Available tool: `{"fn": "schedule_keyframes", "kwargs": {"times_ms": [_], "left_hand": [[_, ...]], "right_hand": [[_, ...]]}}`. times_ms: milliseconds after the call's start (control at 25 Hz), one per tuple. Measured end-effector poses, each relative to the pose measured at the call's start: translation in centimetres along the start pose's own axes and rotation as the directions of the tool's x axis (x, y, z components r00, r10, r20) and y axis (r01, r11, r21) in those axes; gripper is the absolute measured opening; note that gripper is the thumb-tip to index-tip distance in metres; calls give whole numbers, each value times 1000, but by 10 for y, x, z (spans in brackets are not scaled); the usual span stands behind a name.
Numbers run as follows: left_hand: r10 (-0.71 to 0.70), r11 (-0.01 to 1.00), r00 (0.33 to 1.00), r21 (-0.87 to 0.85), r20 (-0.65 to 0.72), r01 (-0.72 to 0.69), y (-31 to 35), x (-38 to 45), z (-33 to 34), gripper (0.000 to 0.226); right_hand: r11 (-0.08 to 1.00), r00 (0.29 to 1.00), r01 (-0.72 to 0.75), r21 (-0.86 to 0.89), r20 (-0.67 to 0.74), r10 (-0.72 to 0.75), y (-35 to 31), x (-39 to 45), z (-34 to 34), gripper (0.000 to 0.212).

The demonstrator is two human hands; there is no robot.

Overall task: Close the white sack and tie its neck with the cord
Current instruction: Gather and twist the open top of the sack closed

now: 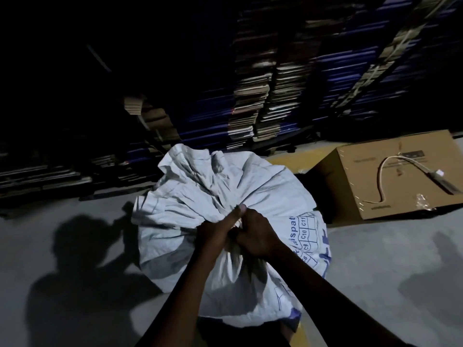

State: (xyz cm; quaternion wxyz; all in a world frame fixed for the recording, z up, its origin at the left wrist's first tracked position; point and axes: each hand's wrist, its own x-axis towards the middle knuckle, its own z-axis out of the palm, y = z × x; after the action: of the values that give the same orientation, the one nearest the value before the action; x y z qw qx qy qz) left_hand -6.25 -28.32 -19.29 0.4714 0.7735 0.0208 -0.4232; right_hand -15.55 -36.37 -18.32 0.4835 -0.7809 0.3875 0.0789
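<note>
White sack [200,186] neck is gripped by left hand [215,231] and right hand [255,236] — fingers curled tight around gathered fabric; cord not discernible.

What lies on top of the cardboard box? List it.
On the cardboard box lie a pale cord, a dark slim tool and a scrap of clear plastic. Its inside cannot be seen.

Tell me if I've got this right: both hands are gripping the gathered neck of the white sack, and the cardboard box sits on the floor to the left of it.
Not quite. In the head view the cardboard box sits to the right of the white sack, not the left. The rest holds: the left hand and right hand both grip the gathered neck.
</note>
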Motion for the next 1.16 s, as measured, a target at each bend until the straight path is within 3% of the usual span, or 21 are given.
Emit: {"fn": "schedule_keyframes", "kwargs": {"times_ms": [80, 200, 280, 400, 480, 600, 720, 800, 880, 960, 1160], "left_hand": [[-17, 995, 999, -101, -34, 13, 2, 8, 12, 44], [-115, 989, 991, -97, -65, 109, 5, 20, 24, 49], [-140, 988, 986, -81, -95, 132, 3, 25, 30, 41], [-121, 981, 989, -161, -82, 107, 3, 28, 32, 34], [-116, 977, 990, -190, -75, 100, 2, 29, 31, 34], [-104, 985, 982, -152, -155, 81, 2, 25, 32, 22], [-93, 985, 972, -159, -216, 59, 3, 25, 35, 24], [-90, 981, 972, -186, -216, 49, 4, 24, 40, 35], [-89, 982, 974, -183, -210, 51, 5, 20, 47, 30], [-81, 990, 966, -130, -246, 50, 7, 14, 51, 15], [-54, 998, 948, 19, -313, 63, 7, 11, 66, 27]], "right_hand": [[1000, 998, 4, -30, 62, -2, -1, -2, -2, 25], [997, 999, 3, 81, 47, -6, -3, -13, -7, 35], [992, 999, 38, 121, 19, -41, -2, -22, -12, 38], [983, 985, 153, 106, -98, -143, 6, -40, -17, 64], [971, 966, 188, 147, -205, -156, 15, -54, -23, 57], [972, 968, 92, 217, -248, -37, 37, -70, -37, 49], [985, 970, 16, 171, -241, 26, 62, -74, -45, 64], [986, 967, 28, 166, -255, 15, 70, -77, -53, 66], [982, 966, 50, 182, -259, -1, 75, -81, -60, 66], [981, 965, 75, 178, -262, -26, 76, -85, -66, 68], [970, 954, 121, 209, -296, -55, 86, -93, -78, 67]]}}
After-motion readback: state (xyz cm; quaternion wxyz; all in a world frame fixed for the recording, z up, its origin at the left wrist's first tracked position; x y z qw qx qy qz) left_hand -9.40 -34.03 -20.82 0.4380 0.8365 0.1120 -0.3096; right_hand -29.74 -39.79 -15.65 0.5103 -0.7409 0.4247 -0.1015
